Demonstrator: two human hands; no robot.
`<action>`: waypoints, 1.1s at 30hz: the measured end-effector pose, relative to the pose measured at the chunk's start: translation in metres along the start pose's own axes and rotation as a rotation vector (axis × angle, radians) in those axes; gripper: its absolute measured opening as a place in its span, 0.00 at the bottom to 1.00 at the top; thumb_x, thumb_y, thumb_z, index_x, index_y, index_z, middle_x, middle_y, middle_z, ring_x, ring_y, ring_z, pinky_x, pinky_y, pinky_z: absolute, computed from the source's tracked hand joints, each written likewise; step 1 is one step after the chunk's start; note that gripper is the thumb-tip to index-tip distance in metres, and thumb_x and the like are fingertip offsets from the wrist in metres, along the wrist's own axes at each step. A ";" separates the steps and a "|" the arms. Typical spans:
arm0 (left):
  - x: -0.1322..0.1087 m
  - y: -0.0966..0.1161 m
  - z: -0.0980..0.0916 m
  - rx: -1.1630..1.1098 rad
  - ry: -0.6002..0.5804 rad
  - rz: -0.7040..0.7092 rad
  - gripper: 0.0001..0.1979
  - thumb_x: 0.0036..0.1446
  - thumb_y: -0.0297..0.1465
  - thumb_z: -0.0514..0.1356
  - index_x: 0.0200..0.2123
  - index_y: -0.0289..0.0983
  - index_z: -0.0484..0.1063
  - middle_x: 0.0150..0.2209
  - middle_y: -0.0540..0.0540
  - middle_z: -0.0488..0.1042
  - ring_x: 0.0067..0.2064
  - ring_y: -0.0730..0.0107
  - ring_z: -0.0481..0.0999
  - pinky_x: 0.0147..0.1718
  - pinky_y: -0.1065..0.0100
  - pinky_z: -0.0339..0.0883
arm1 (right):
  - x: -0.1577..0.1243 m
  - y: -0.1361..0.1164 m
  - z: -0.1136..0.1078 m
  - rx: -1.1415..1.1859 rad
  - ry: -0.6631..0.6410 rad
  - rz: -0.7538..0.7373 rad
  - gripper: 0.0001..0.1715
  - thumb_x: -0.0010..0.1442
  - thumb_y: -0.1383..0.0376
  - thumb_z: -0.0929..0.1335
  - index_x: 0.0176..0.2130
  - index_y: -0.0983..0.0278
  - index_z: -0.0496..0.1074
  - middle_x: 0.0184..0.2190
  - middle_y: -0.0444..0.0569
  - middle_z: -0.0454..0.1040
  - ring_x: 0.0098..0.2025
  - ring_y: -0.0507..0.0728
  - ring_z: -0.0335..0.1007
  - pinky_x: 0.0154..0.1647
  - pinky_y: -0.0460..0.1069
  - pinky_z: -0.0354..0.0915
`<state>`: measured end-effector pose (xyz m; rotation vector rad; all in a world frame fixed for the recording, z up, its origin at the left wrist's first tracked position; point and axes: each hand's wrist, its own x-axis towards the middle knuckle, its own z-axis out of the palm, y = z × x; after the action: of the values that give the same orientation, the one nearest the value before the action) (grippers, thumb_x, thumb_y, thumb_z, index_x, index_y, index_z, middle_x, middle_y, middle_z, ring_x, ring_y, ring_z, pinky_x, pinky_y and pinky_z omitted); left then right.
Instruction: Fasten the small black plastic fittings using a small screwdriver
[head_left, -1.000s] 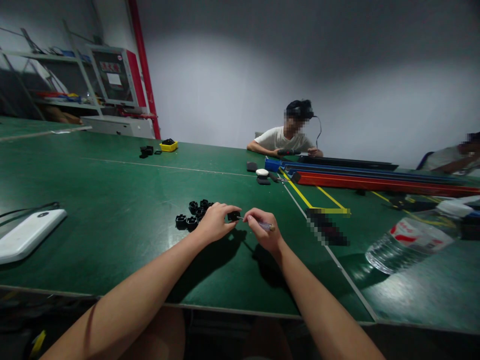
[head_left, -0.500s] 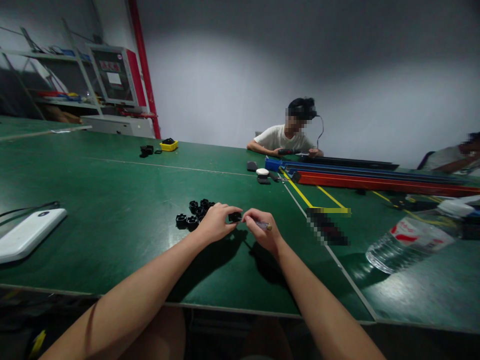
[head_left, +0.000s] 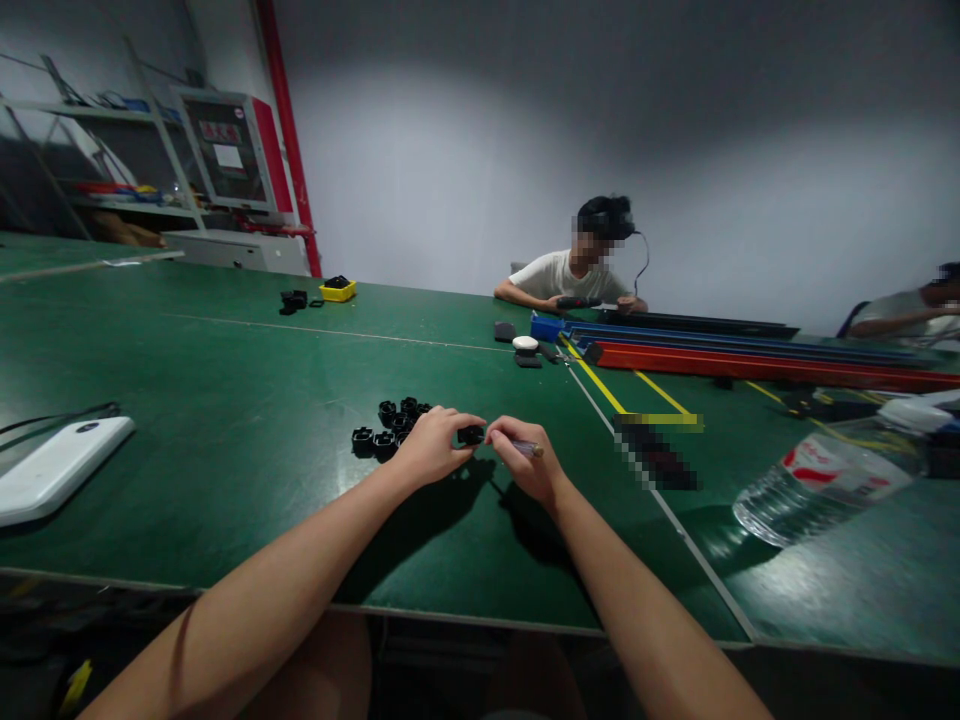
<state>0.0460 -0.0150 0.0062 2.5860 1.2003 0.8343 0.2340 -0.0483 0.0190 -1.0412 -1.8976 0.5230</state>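
My left hand [head_left: 435, 445] is closed with thumb and fingers round a small black plastic part [head_left: 470, 435], held just above the green table [head_left: 255, 480]. In my right hand [head_left: 525, 458] is a slim screwdriver [head_left: 529, 448] with a clear handle. Its thin end points left at the black part; whether the tip touches it I cannot make out. Several more ring-shaped black plastic parts [head_left: 385, 444] stand in a cluster beside and behind my left hand, some hidden by it.
A white power bank [head_left: 71, 468] with a cable lies at the left. To the right are a water bottle [head_left: 829, 480], a pixelated dark object [head_left: 656, 455] and long red and blue rails [head_left: 735, 362]. A yellow tray [head_left: 337, 291] stands far back. A co-worker [head_left: 574, 270] sits opposite.
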 end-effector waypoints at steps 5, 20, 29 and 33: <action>0.000 -0.001 0.001 0.001 -0.001 0.004 0.17 0.57 0.32 0.63 0.51 0.43 0.76 0.43 0.46 0.79 0.44 0.59 0.75 0.46 0.61 0.66 | 0.000 -0.001 0.000 0.011 0.015 -0.006 0.13 0.59 0.61 0.63 0.27 0.62 0.72 0.21 0.43 0.69 0.24 0.53 0.62 0.28 0.47 0.57; -0.001 -0.001 0.001 -0.018 0.015 0.029 0.15 0.57 0.31 0.63 0.48 0.43 0.77 0.42 0.46 0.79 0.44 0.60 0.75 0.47 0.61 0.66 | 0.000 -0.001 0.000 -0.009 -0.005 -0.010 0.13 0.59 0.62 0.63 0.26 0.62 0.72 0.21 0.43 0.69 0.24 0.53 0.62 0.28 0.47 0.57; 0.000 -0.001 0.001 -0.021 -0.010 0.001 0.16 0.57 0.30 0.63 0.50 0.43 0.76 0.43 0.46 0.79 0.45 0.60 0.75 0.48 0.61 0.66 | 0.000 -0.004 -0.001 -0.004 0.004 -0.009 0.13 0.58 0.61 0.63 0.26 0.62 0.72 0.20 0.43 0.69 0.23 0.53 0.62 0.28 0.47 0.57; 0.000 -0.001 0.001 -0.023 -0.004 0.010 0.16 0.57 0.30 0.63 0.49 0.43 0.76 0.42 0.46 0.79 0.45 0.60 0.75 0.48 0.61 0.66 | 0.000 -0.002 0.000 -0.012 -0.003 -0.014 0.13 0.59 0.62 0.63 0.26 0.62 0.72 0.21 0.43 0.69 0.24 0.52 0.62 0.28 0.47 0.57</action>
<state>0.0460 -0.0142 0.0047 2.5763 1.1709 0.8394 0.2332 -0.0491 0.0207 -1.0352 -1.9109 0.5061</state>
